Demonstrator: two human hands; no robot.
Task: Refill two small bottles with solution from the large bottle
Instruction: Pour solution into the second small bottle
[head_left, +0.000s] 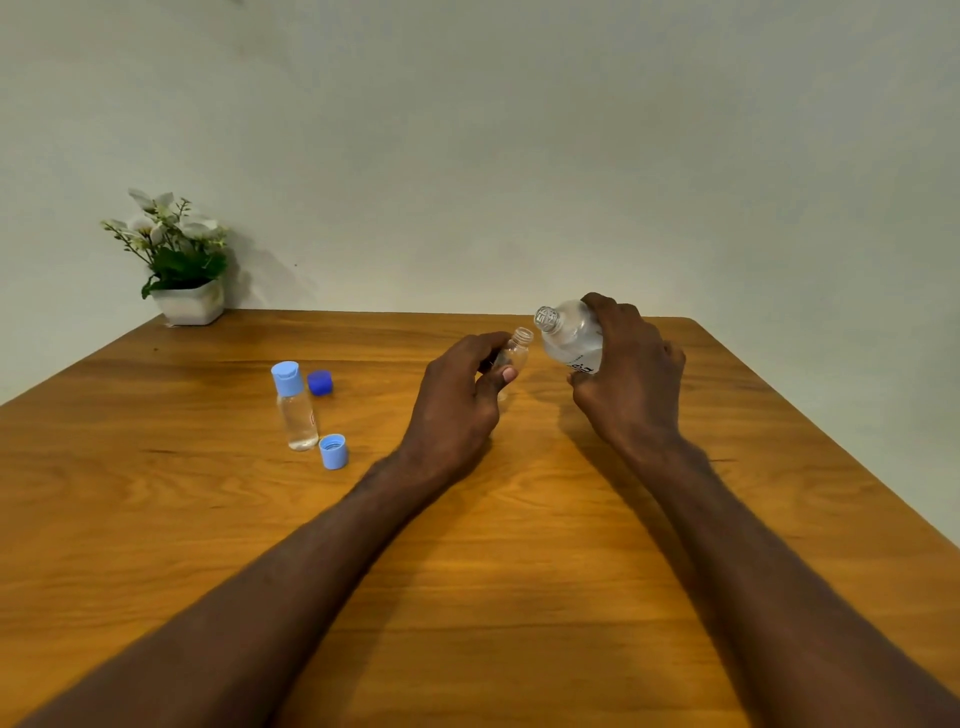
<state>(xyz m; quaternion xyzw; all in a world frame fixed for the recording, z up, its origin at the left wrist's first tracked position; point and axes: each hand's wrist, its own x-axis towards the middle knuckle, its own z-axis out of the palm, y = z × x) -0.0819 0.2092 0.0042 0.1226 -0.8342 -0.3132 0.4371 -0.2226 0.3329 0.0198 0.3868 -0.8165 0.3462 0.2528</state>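
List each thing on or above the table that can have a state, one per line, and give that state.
Left hand: holds small open bottle.
Right hand: holds large bottle.
Small open bottle: uncapped, tilted toward large bottle.
Large bottle: uncapped, tilted, mouth near small bottle's mouth.
Capped small bottle: upright, closed.
Light blue cap: off, on table.
Dark blue cap: off, on table.

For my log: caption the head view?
Right hand tilts large bottle toward small bottle in left hand.
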